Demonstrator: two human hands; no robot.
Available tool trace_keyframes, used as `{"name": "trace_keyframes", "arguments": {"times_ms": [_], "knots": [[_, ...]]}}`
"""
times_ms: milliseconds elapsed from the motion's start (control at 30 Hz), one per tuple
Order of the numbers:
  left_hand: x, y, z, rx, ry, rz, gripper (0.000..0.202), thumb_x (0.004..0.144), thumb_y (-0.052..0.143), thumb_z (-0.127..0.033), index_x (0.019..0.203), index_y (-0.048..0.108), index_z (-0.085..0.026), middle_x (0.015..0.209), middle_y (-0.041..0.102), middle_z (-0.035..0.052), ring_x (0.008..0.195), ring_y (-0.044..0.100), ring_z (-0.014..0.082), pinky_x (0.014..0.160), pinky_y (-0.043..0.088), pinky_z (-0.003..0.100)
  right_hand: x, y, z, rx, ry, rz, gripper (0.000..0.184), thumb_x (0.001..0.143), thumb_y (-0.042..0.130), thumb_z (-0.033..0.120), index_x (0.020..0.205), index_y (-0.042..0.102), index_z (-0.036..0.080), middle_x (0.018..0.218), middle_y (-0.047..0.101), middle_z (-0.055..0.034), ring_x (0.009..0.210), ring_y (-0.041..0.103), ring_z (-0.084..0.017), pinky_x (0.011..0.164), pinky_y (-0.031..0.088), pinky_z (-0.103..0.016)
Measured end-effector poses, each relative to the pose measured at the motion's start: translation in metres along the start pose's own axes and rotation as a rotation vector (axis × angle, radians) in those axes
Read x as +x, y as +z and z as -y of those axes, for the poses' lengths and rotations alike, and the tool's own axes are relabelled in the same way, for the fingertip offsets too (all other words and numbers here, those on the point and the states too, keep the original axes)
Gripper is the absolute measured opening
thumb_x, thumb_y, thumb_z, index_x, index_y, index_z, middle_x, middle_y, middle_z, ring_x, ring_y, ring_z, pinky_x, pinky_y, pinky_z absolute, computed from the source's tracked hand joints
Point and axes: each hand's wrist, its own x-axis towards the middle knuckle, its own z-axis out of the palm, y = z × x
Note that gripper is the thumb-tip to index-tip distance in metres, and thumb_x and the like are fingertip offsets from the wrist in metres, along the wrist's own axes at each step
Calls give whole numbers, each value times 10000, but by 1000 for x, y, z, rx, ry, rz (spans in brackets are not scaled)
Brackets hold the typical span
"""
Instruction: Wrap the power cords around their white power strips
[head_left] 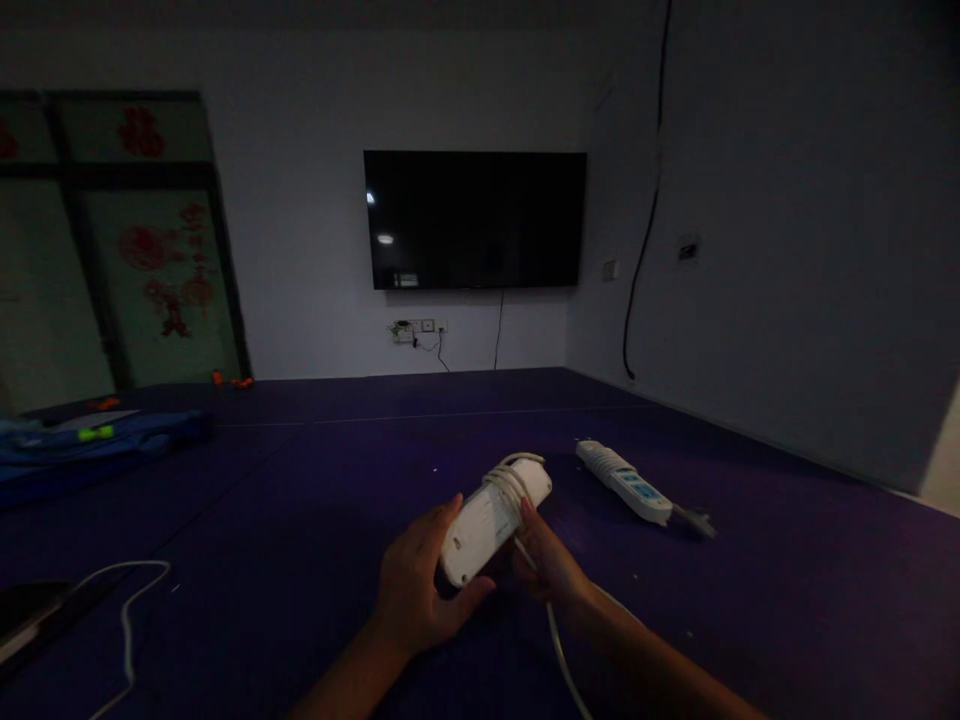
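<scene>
A white power strip (480,532), its underside with screw holes facing up, is tilted above the purple surface. My left hand (420,580) grips its near end between thumb and fingers. Several turns of white cord (512,482) wrap around the far end. My right hand (551,560) is closed on the cord beside the strip, and the loose length hangs down toward me past the wrist. To the right lies a second white power strip (637,492) with blue sockets, its own cord wound around it and the plug end sticking out.
On the left are blue cloth (150,440) with a bright green item, a white cable (127,620) and a dark flat object at the edge. Small orange pieces (241,383) lie farther back. A television (476,220) hangs on the far wall; a black cable (646,235) dangles at right.
</scene>
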Motion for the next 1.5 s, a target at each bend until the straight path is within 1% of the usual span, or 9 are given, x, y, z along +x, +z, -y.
{"name": "trace_keyframes", "arguments": {"times_ms": [133,333,400,500,667,933,1167,1333,1500], "knots": [[5,-1,-5,-436,-335,-3,598,806,459,-569,1242,527,-165,1242,575,139,1130,537,264,952,415,375,-5,3,9,39,66,-2,787,857,43,663,591,561,134,279,274,66,214,152,-37,260,84,-160],[14,9,-12,-1030,-867,-98,576,750,525,-607,1074,613,-139,1039,669,126,903,634,242,719,491,303,-11,7,13,27,35,-59,730,902,80,592,553,532,137,291,279,61,238,156,-32,279,86,-153],[15,11,-11,-1229,-1030,-6,622,720,545,-627,1092,595,-132,996,677,131,810,654,240,629,486,295,-11,6,11,2,45,-59,734,903,69,584,590,555,133,303,289,61,248,161,-37,288,86,-157],[13,10,-7,-1597,-1170,299,793,696,428,-746,1141,563,-103,939,683,155,690,668,255,608,481,338,-11,5,8,7,12,-52,726,870,115,648,624,565,134,328,294,71,261,161,-36,297,95,-163],[9,9,0,-1940,-1156,576,992,652,313,-834,1138,541,-1,894,682,224,721,674,274,672,475,356,-9,7,4,-11,-41,-54,712,811,151,727,556,501,163,326,263,73,274,166,-44,314,101,-189],[0,14,1,-1988,-1014,806,953,675,298,-822,1026,587,15,817,674,204,560,633,190,455,395,238,-5,6,-13,-77,-257,-32,684,662,311,842,558,442,179,392,335,50,344,251,-50,362,117,-210],[-2,17,-5,-1956,-813,673,571,691,542,-532,980,596,-43,574,572,40,330,441,84,324,179,192,-4,4,-8,-111,-238,69,748,604,272,885,625,484,168,380,366,60,304,207,-36,334,104,-199],[6,8,-3,-1848,-788,526,553,658,564,-516,935,586,-37,546,527,29,309,408,67,310,146,193,-15,1,7,-97,-107,215,789,757,142,785,708,577,129,361,350,60,278,198,-45,318,118,-189],[12,-1,6,-1714,-786,344,517,691,528,-525,919,577,-64,533,496,8,309,377,51,315,111,186,-23,1,12,-69,7,158,734,858,113,658,736,600,122,409,406,37,308,299,-55,335,188,-175]]}}
